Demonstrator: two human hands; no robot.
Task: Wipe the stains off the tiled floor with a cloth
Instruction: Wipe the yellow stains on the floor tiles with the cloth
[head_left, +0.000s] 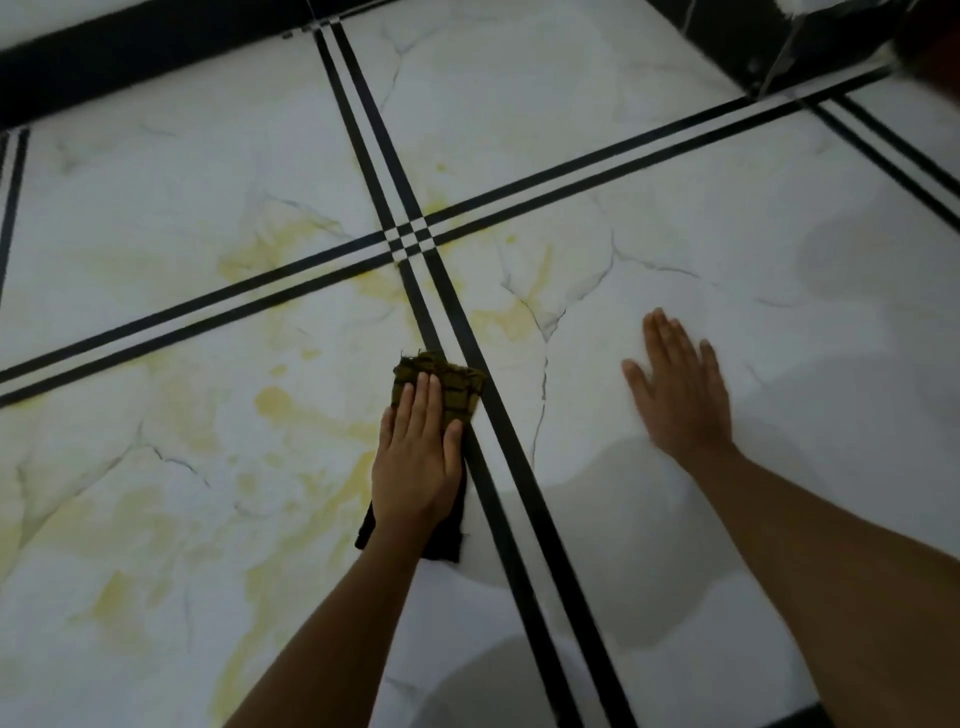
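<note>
The left hand (418, 457) lies flat on the cloth (448, 383) with its fingers straight and close together, pressing it to the tiled floor (727, 234) rather than clutching it. The cloth is dark, olive-green with a dark check. It sits near the middle of the scene, its right edge touching the left stripe of the paired black stripes (506, 467) that run from near to far. Its far end shows beyond the fingertips and its near end shows beneath the wrist. Yellow stains (275, 400) spread over the white marbled tiles to the left of the cloth and around the far crossing of the stripes. The right hand (680, 395) is on the right tile, released and empty, fingers spread. It is blurred, so I cannot tell whether it touches the floor. A dark skirting (130, 57) runs along the far edge.
</note>
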